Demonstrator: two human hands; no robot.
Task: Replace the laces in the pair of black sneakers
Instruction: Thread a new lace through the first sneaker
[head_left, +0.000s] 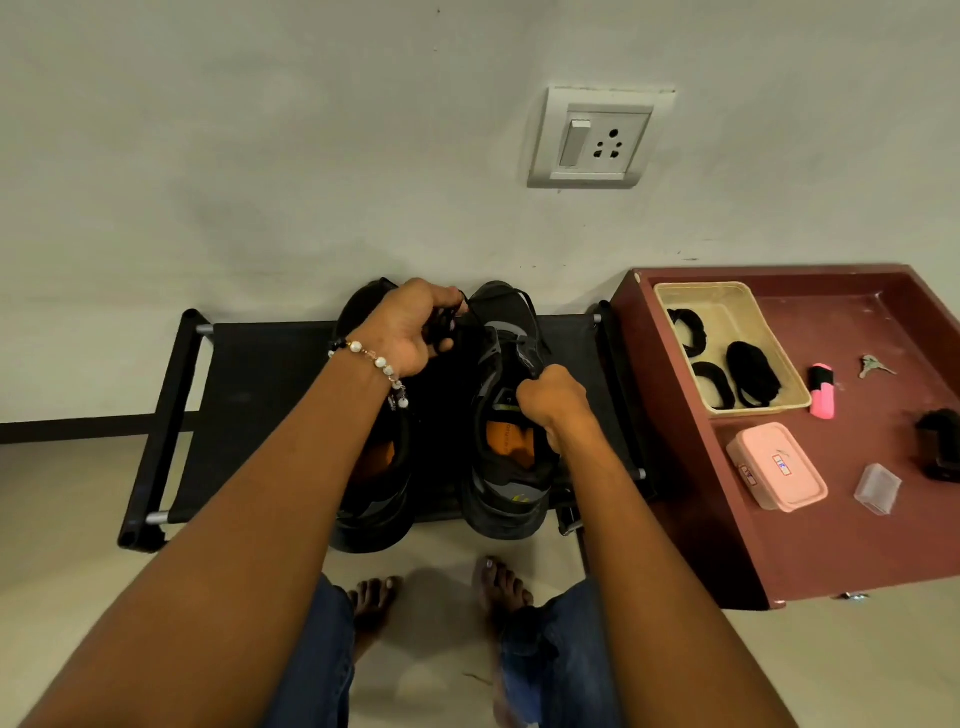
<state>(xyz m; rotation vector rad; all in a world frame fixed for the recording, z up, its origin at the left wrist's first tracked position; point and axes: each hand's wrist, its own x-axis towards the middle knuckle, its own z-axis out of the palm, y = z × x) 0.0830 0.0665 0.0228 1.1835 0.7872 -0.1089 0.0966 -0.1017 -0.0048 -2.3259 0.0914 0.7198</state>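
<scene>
Black lace (451, 318), seemingly in left hand (410, 332)

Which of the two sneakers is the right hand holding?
The right sneaker, beside the maroon table; the right hand grips its tongue. The left sneaker lies under the left forearm.

Two black sneakers (506, 415) side by side on a low black rack, orange insoles showing, toes toward the wall, black lace (519, 304) loose over the right shoe
</scene>
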